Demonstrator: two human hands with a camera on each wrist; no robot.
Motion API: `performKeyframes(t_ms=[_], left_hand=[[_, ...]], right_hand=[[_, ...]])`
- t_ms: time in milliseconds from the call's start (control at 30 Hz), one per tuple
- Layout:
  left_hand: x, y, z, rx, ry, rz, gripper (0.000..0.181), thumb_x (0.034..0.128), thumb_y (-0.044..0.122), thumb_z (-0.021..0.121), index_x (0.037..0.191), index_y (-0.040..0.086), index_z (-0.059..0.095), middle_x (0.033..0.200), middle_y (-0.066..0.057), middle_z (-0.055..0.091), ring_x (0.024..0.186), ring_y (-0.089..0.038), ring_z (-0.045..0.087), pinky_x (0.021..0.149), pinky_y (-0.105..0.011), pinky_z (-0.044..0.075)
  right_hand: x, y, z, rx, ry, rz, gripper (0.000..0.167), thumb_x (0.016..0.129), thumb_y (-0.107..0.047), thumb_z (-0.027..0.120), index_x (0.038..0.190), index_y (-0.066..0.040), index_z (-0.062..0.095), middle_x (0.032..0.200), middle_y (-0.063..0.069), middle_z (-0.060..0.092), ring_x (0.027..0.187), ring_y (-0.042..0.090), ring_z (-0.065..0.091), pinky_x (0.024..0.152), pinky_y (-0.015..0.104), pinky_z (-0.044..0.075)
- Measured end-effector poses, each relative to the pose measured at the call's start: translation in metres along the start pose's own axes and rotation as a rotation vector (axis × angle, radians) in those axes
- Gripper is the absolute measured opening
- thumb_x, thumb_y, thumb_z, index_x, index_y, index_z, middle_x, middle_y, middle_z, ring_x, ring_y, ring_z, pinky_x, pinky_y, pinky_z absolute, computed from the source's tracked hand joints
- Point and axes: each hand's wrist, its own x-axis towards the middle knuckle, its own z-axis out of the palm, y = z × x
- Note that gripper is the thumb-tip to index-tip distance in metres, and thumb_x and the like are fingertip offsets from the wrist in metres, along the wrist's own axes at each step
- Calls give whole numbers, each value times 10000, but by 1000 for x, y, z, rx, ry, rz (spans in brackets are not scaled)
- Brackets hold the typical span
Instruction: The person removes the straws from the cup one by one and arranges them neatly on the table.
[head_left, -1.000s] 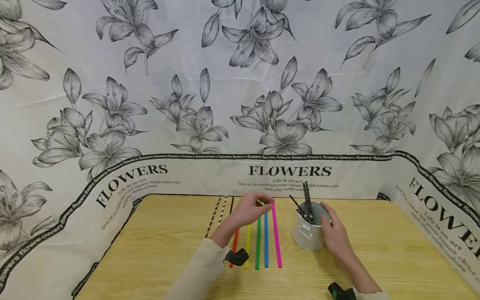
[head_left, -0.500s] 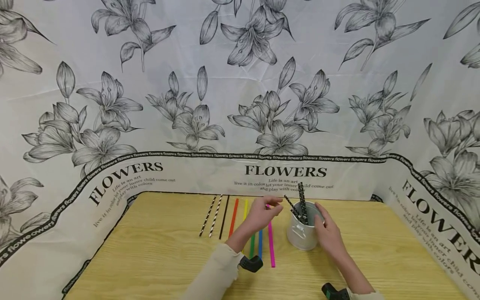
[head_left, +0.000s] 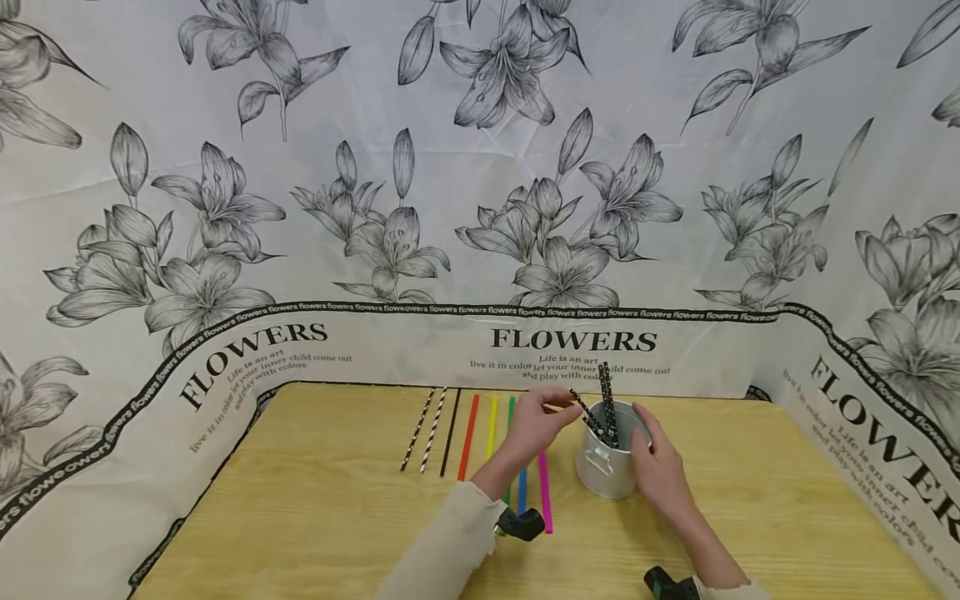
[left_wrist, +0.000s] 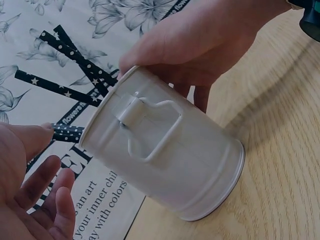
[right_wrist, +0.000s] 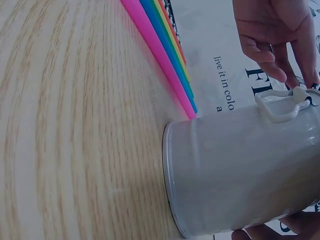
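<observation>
Left wrist view alone reveals starred straws in the bucket; left hand pinches a dotted straw, right hand grips bucket.

On the pale wood-grain table, pointing toward its far edge, lie, left to right, two slim black-and-white straws, a black straw, red straw, yellow straw, green straw, blue straw, pink straw; then stands a white cylindrical metal pail.

You can pass over the counter at left; rightward, straws, your left hand and the pail obstruct you.
</observation>
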Motion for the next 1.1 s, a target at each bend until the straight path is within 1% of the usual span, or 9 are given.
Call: performKeyframes(t_ms=[133,300,433,533,633,733,900,967,1100], left_hand=[[5,0,5,-5,-8,16,78,852,128,758,924,101,763,870,88,674,755,-98,637,640,-250,534],[6,1,6,-23,10,57,64,851,136,764,889,84,765,905,104,681,764,-83,634,659,-245,537],[6,5,4,-48,7,61,71,863,134,752,888,67,750,922,67,694,748,-67,639,661,-236,535],[5,10,-1,-106,-10,50,78,880,107,728,913,38,735,958,10,710,767,-101,664,692,-252,544],[8,16,-7,-171,-17,57,123,900,92,699,981,1,715,988,-47,714,808,-146,680,751,-283,551],[13,24,-13,-202,-16,68,156,918,100,681,1036,-1,694,1018,-49,711,857,-178,685,793,-294,547],[23,46,-29,-249,-12,129,165,936,66,650,1078,-17,664,1073,-115,682,896,-215,689,827,-317,543],[26,53,-39,-245,-13,159,192,940,69,645,1104,-32,655,1087,-151,672,897,-232,691,835,-347,543],[29,66,-62,-198,-29,191,220,957,78,624,1147,-32,637,1121,-165,664,904,-233,691,815,-373,544]], right_hand=[[1,1,-1,-24,12,6,518,1062,-324,266,1544,-134,255,1495,258,332,1220,436,438,940,585,383],[2,-1,-1,-40,20,4,519,1060,-346,251,1546,-165,255,1472,259,365,1150,419,478,896,568,402],[2,-1,-1,-36,12,11,523,1060,-348,247,1550,-166,243,1490,257,339,1195,435,450,923,590,385],[1,0,0,-31,4,28,528,1058,-354,245,1554,-175,232,1505,255,315,1232,442,424,941,601,373],[1,2,1,-36,-3,30,530,1057,-363,244,1558,-189,223,1497,258,324,1202,427,442,916,584,389],[0,3,1,-36,1,18,526,1059,-362,247,1557,-195,225,1492,260,333,1189,431,453,911,584,394],[0,2,0,-33,7,2,521,1060,-353,253,1555,-192,236,1476,269,353,1152,427,475,896,571,402],[0,1,0,-38,7,2,522,1059,-353,251,1554,-187,237,1454,279,374,1110,411,492,865,544,413],[-1,3,0,-53,12,2,521,1059,-353,254,1552,-184,243,1407,294,416,1055,394,514,820,510,427]])
